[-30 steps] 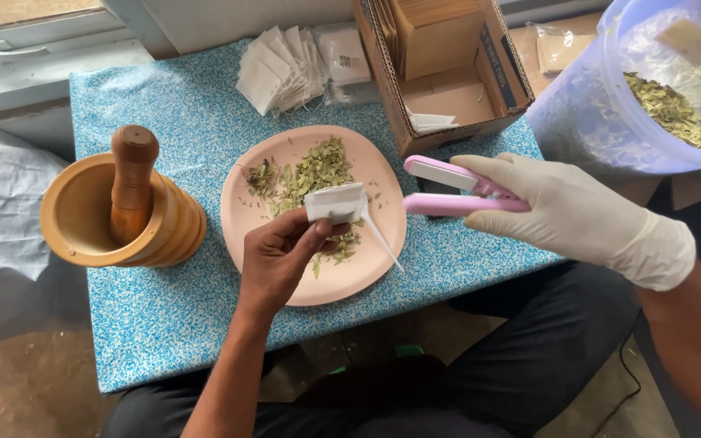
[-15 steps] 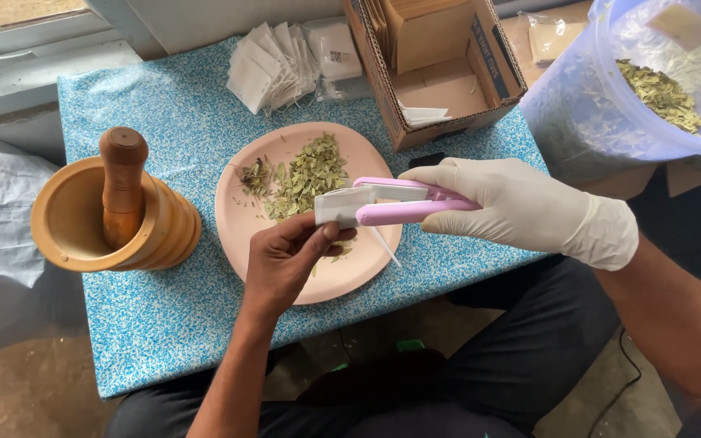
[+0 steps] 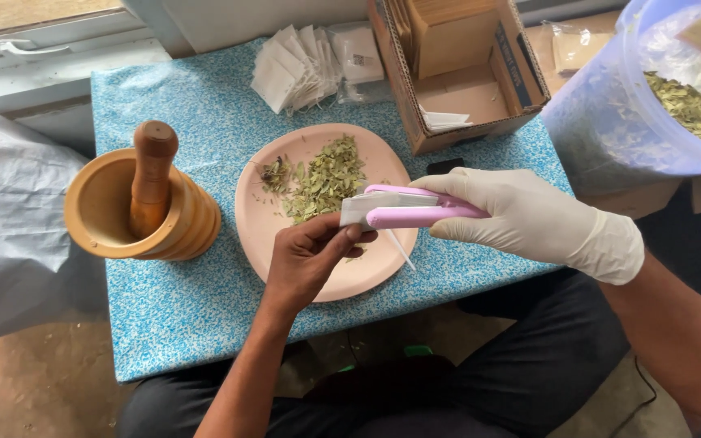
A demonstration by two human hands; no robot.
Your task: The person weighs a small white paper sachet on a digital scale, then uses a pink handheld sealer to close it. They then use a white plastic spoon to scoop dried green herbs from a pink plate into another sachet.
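A: Where's the small white bag (image 3: 360,209)?

B: I see it clamped in the pink sealer (image 3: 415,209), pinched beneath by my bare left hand (image 3: 311,258). Gloved right hand (image 3: 521,215) is wrapped tight round the sealer.

A: Around them?

B: Pink plate (image 3: 367,272) of dried leaves (image 3: 322,182) under the fingers; wooden mortar (image 3: 144,212) farther left.

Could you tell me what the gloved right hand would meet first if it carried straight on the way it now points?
The right hand points left across the pink plate. Past the left hand at the sealer's tip, it would probably meet the wooden mortar first, though depth is unclear.
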